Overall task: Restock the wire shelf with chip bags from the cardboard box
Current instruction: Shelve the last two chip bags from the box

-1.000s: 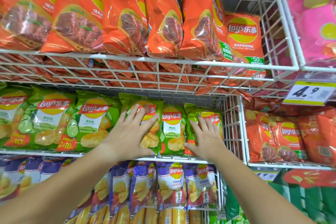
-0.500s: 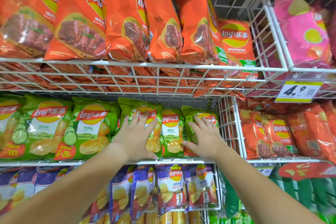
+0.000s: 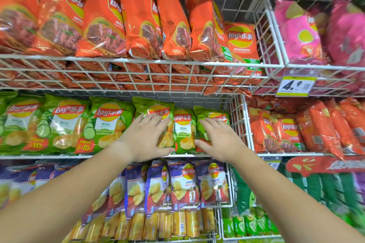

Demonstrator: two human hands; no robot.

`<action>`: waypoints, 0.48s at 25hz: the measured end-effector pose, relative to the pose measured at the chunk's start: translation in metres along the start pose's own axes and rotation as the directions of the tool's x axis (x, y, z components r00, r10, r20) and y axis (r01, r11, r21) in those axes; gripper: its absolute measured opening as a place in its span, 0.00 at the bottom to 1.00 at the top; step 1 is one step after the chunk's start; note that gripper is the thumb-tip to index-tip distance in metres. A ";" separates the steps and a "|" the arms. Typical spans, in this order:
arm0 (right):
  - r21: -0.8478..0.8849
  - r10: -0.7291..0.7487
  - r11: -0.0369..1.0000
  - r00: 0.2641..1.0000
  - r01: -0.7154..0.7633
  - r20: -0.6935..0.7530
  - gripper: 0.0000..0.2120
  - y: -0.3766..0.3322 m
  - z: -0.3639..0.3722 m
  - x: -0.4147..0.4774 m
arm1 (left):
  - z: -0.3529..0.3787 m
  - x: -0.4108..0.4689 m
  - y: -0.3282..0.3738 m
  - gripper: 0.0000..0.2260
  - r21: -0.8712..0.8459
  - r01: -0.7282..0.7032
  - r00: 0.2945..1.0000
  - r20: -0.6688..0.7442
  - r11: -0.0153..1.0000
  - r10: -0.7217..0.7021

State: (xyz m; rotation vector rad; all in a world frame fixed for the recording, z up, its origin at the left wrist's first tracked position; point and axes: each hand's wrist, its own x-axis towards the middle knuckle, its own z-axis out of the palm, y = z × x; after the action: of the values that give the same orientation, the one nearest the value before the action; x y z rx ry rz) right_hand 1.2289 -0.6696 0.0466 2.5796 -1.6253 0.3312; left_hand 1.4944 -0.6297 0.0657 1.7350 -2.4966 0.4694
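Green chip bags stand in a row on the middle level of the white wire shelf (image 3: 142,64). My left hand (image 3: 145,137) lies flat, fingers spread, against the front of one green bag (image 3: 153,107). My right hand (image 3: 219,140) presses flat on the rightmost green bag (image 3: 212,113), next to the shelf's wire side wall. A narrow green bag (image 3: 182,130) stands between the two hands. Neither hand grips anything. The cardboard box is out of sight.
Orange bags (image 3: 138,17) fill the level above, purple bags (image 3: 183,185) the level below, with yellow packs under those. To the right are pink bags (image 3: 302,31), more orange bags (image 3: 286,130) and a yellow price tag (image 3: 295,86) reading 4.9.
Both hands stay pressed flat on the same green bags. The view has tilted and drawn a little closer, so the shelves sit lower in the frame.
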 end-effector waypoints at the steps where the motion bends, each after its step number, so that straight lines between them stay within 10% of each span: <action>1: -0.001 -0.014 1.000 1.000 0.014 -0.009 0.37 -0.003 -0.006 -0.007 | -0.007 -0.009 0.003 0.43 -0.012 0.000 1.000 -0.006 1.000 0.000; 12: 0.033 -0.117 0.992 0.993 0.118 -0.026 0.34 -0.061 -0.035 -0.123 | -0.053 -0.144 0.059 0.41 0.001 0.090 0.996 0.026 0.996 -0.090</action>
State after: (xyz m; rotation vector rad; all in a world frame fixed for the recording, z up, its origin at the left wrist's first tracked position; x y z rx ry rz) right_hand 1.2272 -0.5279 0.0569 2.6712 -1.4643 0.3834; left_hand 1.4854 -0.4659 0.0709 1.8558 -2.4225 0.4428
